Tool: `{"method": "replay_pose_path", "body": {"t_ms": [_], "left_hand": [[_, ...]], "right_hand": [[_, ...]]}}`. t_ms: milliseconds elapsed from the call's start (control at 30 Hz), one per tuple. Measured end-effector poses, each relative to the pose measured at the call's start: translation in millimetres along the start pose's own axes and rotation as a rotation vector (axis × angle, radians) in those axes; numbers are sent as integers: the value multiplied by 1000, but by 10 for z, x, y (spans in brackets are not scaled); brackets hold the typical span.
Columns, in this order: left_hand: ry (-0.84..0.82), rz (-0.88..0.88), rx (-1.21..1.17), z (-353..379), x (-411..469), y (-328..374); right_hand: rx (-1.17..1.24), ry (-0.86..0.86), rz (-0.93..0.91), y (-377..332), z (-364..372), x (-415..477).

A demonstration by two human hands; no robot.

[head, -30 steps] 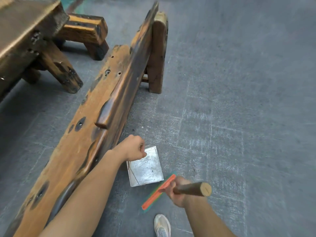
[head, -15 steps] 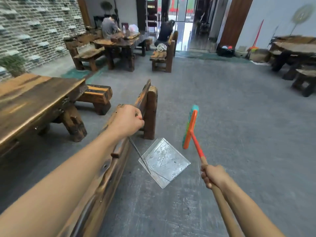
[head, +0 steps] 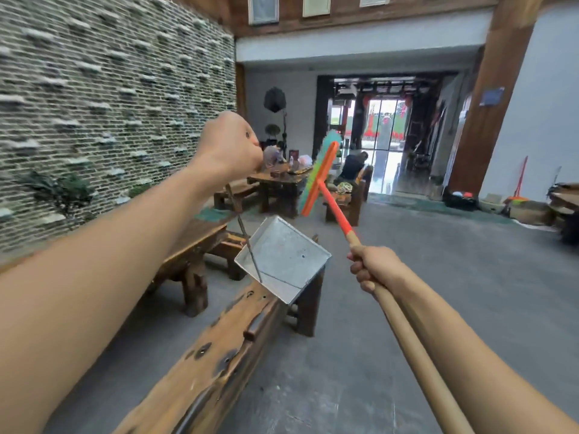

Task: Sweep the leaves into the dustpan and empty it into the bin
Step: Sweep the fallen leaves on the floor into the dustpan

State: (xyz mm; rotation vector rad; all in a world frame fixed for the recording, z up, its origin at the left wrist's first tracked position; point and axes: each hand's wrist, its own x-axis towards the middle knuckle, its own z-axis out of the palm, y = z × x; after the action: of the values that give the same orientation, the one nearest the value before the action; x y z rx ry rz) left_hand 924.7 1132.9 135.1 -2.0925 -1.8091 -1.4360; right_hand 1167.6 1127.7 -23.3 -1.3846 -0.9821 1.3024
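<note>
My left hand (head: 230,145) is raised in a fist around the thin metal handle of a square metal dustpan (head: 283,256), which hangs in the air over the end of a long wooden bench (head: 216,355). The pan's inside looks bare; I see no leaves. My right hand (head: 372,267) grips the wooden shaft of a broom (head: 322,177) whose orange and teal head points up and away, right of the dustpan. No bin is clearly visible.
A wooden table (head: 191,242) stands left of the bench. Further back are another table with benches and seated people (head: 352,166). A stone wall (head: 109,98) runs along the left. Grey floor (head: 438,277) spreads to the right, with brooms and clutter by the far right wall.
The view has swung up from the floor to the room. Both hands have lifted the dustpan and broom off the ground and now hold them higher.
</note>
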Motion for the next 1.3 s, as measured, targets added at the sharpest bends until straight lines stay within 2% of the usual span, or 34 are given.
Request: {"method": "replay_pose_path", "body": {"t_ms": [133,333,500,533,600,633,700,733,800,833,900,933,1000,1033,1100,1233,1300], "left_hand": [[121,-21,149,-699,-263,333],[185,-44,270,-1433,-455,446],[173,-101,343,-1901,-519,433],[190,-119,390,-2186,-634,403],[177,-126,394,-2262,-622,419],[208,-150,458,-2601,-797,363],[193,-166,456,-2673,-797,374],[220,-196,521,-3019,-1002,301],[207,-227,525,-3100,-1029,277],[232,-267,595,-3491,-1327,191],[216,-311,616,-3586,-1407,109],[235,-339,686,-3931,-1651,58],[216,-368,725,-4042,-1727,12],[254,-396,771,-4402,-1988,18],[256,-425,809,-4571,-2077,-1],[331,-504,901,-5400,-2750,-36],[343,-529,909,-5533,-2839,-96]], "right_hand": [[-38,-115,-66,-351,63,-541],[-89,-229,-108,-695,319,-956],[-158,-297,-140,-884,540,-1169],[-165,-369,-144,-915,787,-1232],[-143,-397,-149,-976,820,-1282],[-160,-469,-147,-968,1179,-1376],[-145,-481,-151,-1000,1262,-1430],[-162,-555,-146,-935,1663,-1562],[-149,-592,-152,-934,1794,-1641],[-186,-673,-140,-821,2249,-1883],[-190,-742,-115,-810,2398,-2015],[-211,-827,-99,-748,2769,-2255],[-195,-887,-58,-775,2890,-2395],[-216,-966,-50,-745,3222,-2676],[-183,-1000,-4,-775,3325,-2844],[-222,-1114,18,-637,3926,-3601],[-201,-1121,51,-613,3963,-3715]]}}
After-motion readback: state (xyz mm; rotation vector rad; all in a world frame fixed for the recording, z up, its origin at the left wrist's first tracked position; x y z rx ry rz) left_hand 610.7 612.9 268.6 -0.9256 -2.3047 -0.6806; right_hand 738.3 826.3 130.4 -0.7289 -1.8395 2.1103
